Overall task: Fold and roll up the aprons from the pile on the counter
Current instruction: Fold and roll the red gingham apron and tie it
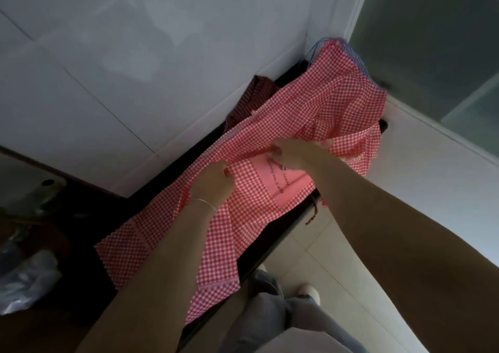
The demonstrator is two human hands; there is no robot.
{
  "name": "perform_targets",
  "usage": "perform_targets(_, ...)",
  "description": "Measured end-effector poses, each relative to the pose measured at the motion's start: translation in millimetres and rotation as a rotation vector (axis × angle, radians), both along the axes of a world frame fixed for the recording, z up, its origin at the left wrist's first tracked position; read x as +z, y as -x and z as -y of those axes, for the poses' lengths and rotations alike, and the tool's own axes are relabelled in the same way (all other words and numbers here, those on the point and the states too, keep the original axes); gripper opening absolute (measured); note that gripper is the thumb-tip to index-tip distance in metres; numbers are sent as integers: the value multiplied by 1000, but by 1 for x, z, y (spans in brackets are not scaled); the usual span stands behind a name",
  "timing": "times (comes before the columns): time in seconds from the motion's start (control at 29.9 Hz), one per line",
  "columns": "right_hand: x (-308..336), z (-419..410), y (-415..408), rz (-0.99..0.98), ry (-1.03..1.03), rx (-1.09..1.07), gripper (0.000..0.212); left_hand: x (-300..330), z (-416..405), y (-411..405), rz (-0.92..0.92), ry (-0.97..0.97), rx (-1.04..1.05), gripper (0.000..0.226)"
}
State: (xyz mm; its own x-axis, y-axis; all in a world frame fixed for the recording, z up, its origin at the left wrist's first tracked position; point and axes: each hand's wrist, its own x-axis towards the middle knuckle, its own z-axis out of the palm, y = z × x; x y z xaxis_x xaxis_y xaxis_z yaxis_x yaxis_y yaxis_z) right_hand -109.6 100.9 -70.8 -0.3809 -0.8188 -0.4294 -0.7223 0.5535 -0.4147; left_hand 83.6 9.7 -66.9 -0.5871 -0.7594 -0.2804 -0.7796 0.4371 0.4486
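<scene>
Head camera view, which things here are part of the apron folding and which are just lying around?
Part of the job:
red checked apron, pinched by left hand and right hand
dark striped apron
blue striped apron

Lying about:
clear plastic bag

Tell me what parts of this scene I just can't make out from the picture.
Head view only:
- The print on the pink patch of the red checked apron: too small and partly under the right hand.
- The dark counter: mostly covered by that apron.
- The striped dark red cloth and blue striped cloth: mostly hidden behind the apron.
- The left hand: its grip's fingertips are buried in fabric.
</scene>
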Motion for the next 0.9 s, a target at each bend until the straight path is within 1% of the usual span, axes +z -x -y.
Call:
perform_targets(0.07, 0, 12, -1, -91, -171, 125, 41, -1, 18, -1, -10, -56, -5, 31)
perform_targets(0.1, -4, 22, 1, -138, -232, 144, 40, -3, 31, -3, -5, -89, -9, 27)
perform_targets(0.17, -5, 35, 6, -229, -229, 110, 37, -10, 47, -9, 12, -165, -22, 21)
perform_targets(0.2, -3, 44, 7, -280, -170, 49, 35, -16, 58, -13, 48, -199, -36, 25)
perform_targets(0.27, 4, 59, 0, -430, -34, -2, 34, -24, 71, -22, 203, -252, -72, 40)
perform_targets(0.3, 6, 65, -6, -470, 20, -20, 34, -29, 77, -28, 308, -265, -94, 45)
perform_targets(0.37, 2, 75, -14, -455, 57, -65, 33, -37, 90, -42, 518, -291, -141, 48)
perform_targets(0.5, -29, 94, -12, -349, 33, 21, 37, -45, 115, -74, 974, -299, -302, 52)
perform_targets(0.54, -35, 98, -11, -316, 9, 38, 38, -46, 121, -82, 1045, -305, -324, 53)
perform_targets(0.57, -39, 101, -10, -315, 1, 53, 37, -45, 125, -88, 1076, -309, -327, 52)
perform_targets(0.67, -53, 109, -9, -417, 51, 119, 33, -47, 131, -100, 1063, -306, -191, 56)
perform_targets(0.7, -58, 119, -10, -424, 50, 178, 34, -50, 129, -104, 1048, -307, -101, 57)
perform_targets(0.77, -64, 125, -12, -392, -10, 210, 35, -54, 122, -102, 1003, -208, 13, 53)
perform_targets(0.84, -69, 130, -12, -325, -77, 232, 32, -59, 115, -97, 923, -74, 93, 49)
perform_targets(0.9, -74, 128, -13, -292, -119, 252, 34, -63, 109, -93, 809, -25, 144, 49)
